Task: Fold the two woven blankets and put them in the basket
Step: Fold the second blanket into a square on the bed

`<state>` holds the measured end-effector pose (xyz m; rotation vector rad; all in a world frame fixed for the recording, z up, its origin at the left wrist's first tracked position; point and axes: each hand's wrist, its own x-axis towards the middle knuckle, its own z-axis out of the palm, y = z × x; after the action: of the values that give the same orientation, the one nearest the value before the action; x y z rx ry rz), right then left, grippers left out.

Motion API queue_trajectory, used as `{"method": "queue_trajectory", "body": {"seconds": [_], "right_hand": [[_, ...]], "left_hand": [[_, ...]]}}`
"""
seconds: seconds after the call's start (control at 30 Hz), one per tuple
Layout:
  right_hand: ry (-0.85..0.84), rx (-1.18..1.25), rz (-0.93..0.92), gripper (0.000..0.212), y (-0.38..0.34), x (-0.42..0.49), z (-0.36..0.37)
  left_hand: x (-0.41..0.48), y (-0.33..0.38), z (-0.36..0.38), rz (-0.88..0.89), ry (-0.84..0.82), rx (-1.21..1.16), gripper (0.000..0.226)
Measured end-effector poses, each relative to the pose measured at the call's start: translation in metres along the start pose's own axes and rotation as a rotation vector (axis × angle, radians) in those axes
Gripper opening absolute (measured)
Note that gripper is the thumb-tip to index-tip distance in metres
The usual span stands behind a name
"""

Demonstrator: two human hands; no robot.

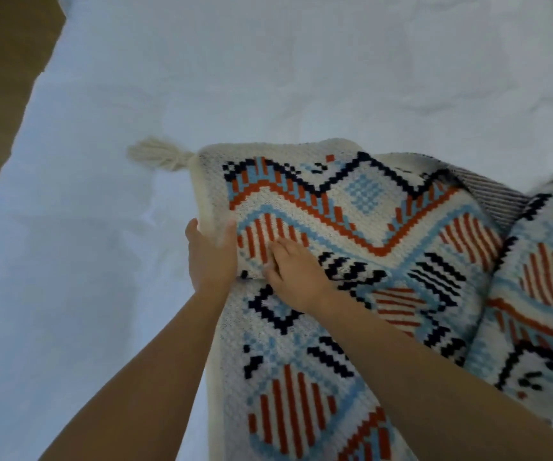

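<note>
A woven blanket, cream with blue, orange and navy geometric patterns, lies partly folded on the white bed. A cream tassel sticks out from its far left corner. My left hand grips the left edge of the folded upper layer, thumb on top and fingers beneath. My right hand rests on the pattern right beside it, with its fingertips tucked into the crease between the layers. More patterned fabric bunches at the right; whether it belongs to a second blanket I cannot tell. No basket is in view.
The white bed sheet spreads wide to the left of the blanket and beyond it. Brown floor shows past the bed's left edge, and a sliver of floor shows at the far right corner.
</note>
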<state>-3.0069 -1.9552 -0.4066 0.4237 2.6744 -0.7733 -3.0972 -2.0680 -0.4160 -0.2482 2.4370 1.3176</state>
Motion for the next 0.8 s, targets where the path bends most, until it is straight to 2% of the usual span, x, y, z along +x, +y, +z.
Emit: {"method": "queue_trajectory", "body": {"seconds": [0.23,0.33,0.47,0.53,0.67,0.8], "right_hand": [[-0.065,-0.161,0.026,0.060,0.024,-0.075,0.020],[-0.117,-0.104,0.025,0.059,0.010,-0.110,0.035],[-0.277,-0.141,-0.030,0.068,-0.012,-0.179,0.079],[-0.289,-0.177,-0.093,0.072,-0.021,-0.216,0.105],[-0.356,-0.249,-0.188,0.068,-0.031,-0.272,0.145],[-0.336,-0.311,-0.237,0.045,-0.029,-0.296,0.159]], "left_hand": [[-0.089,-0.047,0.001,0.091,0.000,0.181,0.089],[-0.121,-0.065,-0.011,0.002,-0.001,0.265,0.092],[-0.178,-0.112,-0.030,-0.102,0.018,0.452,0.088],[-0.211,-0.142,-0.036,-0.139,0.032,0.466,0.078],[-0.273,-0.188,-0.046,-0.169,0.079,0.468,0.027],[-0.306,-0.210,-0.057,-0.134,0.072,0.489,0.024]]}}
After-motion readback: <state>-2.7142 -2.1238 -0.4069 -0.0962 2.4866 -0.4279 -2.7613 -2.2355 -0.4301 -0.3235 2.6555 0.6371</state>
